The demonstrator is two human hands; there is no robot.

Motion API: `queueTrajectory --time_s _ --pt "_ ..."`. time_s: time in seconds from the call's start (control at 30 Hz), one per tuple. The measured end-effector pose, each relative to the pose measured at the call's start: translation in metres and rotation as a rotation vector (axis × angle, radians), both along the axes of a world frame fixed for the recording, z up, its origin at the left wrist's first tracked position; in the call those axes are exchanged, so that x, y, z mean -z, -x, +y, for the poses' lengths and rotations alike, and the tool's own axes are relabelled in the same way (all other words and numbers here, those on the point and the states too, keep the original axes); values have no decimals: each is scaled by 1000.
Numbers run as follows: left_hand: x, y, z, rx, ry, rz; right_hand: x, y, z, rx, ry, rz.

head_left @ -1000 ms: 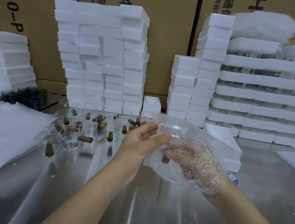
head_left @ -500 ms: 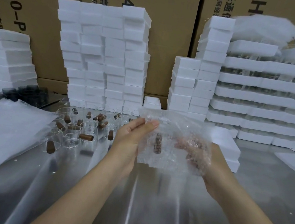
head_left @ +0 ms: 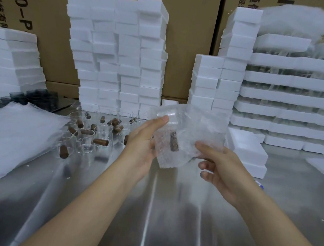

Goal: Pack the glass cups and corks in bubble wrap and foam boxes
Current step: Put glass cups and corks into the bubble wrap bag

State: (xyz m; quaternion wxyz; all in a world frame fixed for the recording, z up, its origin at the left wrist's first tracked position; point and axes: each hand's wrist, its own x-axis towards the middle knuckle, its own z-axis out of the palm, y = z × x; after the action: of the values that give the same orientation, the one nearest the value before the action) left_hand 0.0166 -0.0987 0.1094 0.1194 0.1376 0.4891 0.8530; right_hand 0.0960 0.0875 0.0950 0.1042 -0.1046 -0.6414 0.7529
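Mid-wrap, I'd say: the left hand (head_left: 142, 147) grips the bubble wrap (head_left: 192, 130) above the surface (head_left: 166, 215) and the right hand (head_left: 222, 171) pinches its edge. A cork (head_left: 174, 143) shows inside. Next, the loose flap probably needs folding snug before the bundle goes into a foam box (head_left: 245, 151).

A crumpled clear bubble-wrap bundle (head_left: 186, 132), with a brown cork (head_left: 174, 143) upright inside, is gripped by the left hand (head_left: 142, 149) and pinched by the right hand (head_left: 225, 172). Clear glass cups (head_left: 85, 143) stand left of the left hand.

Brown cork (head_left: 174, 143); white foam boxes (head_left: 114, 55); silver table (head_left: 166, 215).
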Motion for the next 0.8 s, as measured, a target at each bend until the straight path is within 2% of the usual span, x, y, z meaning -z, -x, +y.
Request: queueTrajectory --time_s 0.3,0.37,0.47,0.57,0.8 --pt "11 5 5 49 158 50 -8 -1 7 41 322 166" --pt "13 4 7 66 171 64 -7 1 8 27 340 225" --pt "14 2 8 81 180 69 -7 1 8 -61 287 310" --pt "13 1 8 81 178 61 -6 3 5 -46 274 342" --pt "11 3 7 100 197 65 0 3 2 385 -104 342"
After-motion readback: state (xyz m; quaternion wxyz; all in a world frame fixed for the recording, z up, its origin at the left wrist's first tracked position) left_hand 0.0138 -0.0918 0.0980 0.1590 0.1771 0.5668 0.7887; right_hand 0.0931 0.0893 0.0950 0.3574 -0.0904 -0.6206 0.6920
